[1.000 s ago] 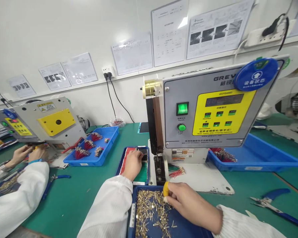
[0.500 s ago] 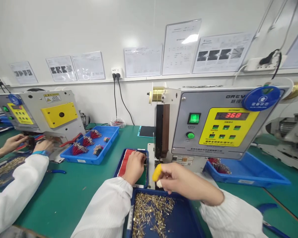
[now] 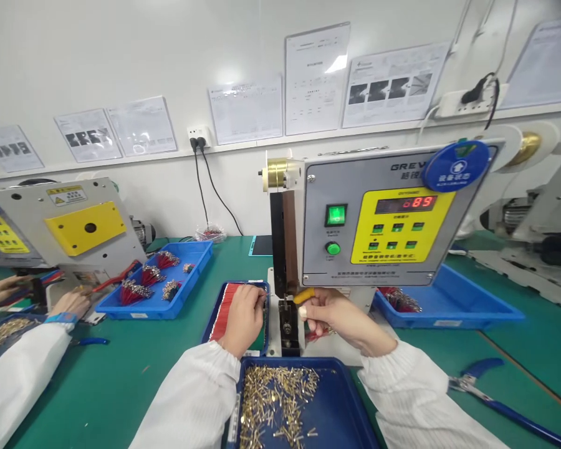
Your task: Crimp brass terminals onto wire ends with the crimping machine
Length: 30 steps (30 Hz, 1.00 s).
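Observation:
My left hand (image 3: 245, 312) rests over a dark blue tray (image 3: 210, 327) of red wires (image 3: 229, 308), its thumb and fingers closed on a thin wire pointing toward the crimping die (image 3: 287, 324). Close to the die's other side is my right hand (image 3: 330, 312), with a yellow cover (image 3: 303, 295) on the index finger and a pale one on the thumb. Those two fingertips pinch together; whatever is between them is too small to make out. Below both hands, a blue tray (image 3: 350, 405) holds many loose gold-coloured metal pins (image 3: 280, 399).
The grey crimping machine (image 3: 369, 162) rises behind my right hand. Blue bins of bundled red wires stand left (image 3: 182, 293) and right (image 3: 472, 312). Blue-handled cutters (image 3: 477, 386) lie at right. A co-worker's hand (image 3: 72, 304) works at another machine (image 3: 88, 218) on the left.
My right hand has moved up and inward to the die, uncovering its lower part. The left hand remains over the wire tray. The red display reads differently, and the camera view has shifted right.

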Each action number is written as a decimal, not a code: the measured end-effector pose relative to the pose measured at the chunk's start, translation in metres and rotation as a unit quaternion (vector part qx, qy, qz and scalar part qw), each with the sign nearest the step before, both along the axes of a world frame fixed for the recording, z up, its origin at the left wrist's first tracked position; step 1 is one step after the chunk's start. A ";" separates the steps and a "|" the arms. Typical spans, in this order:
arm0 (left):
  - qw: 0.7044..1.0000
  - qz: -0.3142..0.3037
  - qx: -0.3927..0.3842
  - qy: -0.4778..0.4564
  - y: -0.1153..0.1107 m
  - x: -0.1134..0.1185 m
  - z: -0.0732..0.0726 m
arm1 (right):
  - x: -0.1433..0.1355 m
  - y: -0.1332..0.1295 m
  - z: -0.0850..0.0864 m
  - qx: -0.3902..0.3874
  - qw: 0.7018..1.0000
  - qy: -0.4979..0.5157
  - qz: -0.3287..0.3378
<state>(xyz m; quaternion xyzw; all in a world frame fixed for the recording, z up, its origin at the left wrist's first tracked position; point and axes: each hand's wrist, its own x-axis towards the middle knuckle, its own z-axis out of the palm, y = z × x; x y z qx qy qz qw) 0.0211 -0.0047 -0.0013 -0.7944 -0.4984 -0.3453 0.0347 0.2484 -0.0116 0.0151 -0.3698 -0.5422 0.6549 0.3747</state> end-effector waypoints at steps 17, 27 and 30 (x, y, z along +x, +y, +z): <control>0.996 -0.050 0.063 -0.031 -0.013 0.016 0.006 | -0.008 0.006 -0.005 0.028 0.995 0.092 -0.037; 0.996 -0.053 0.073 -0.022 -0.012 0.015 0.006 | -0.025 0.006 -0.016 0.065 0.991 0.077 -0.088; 0.995 -0.054 0.076 -0.022 -0.013 0.015 0.006 | -0.027 0.005 -0.017 0.078 0.991 0.046 -0.098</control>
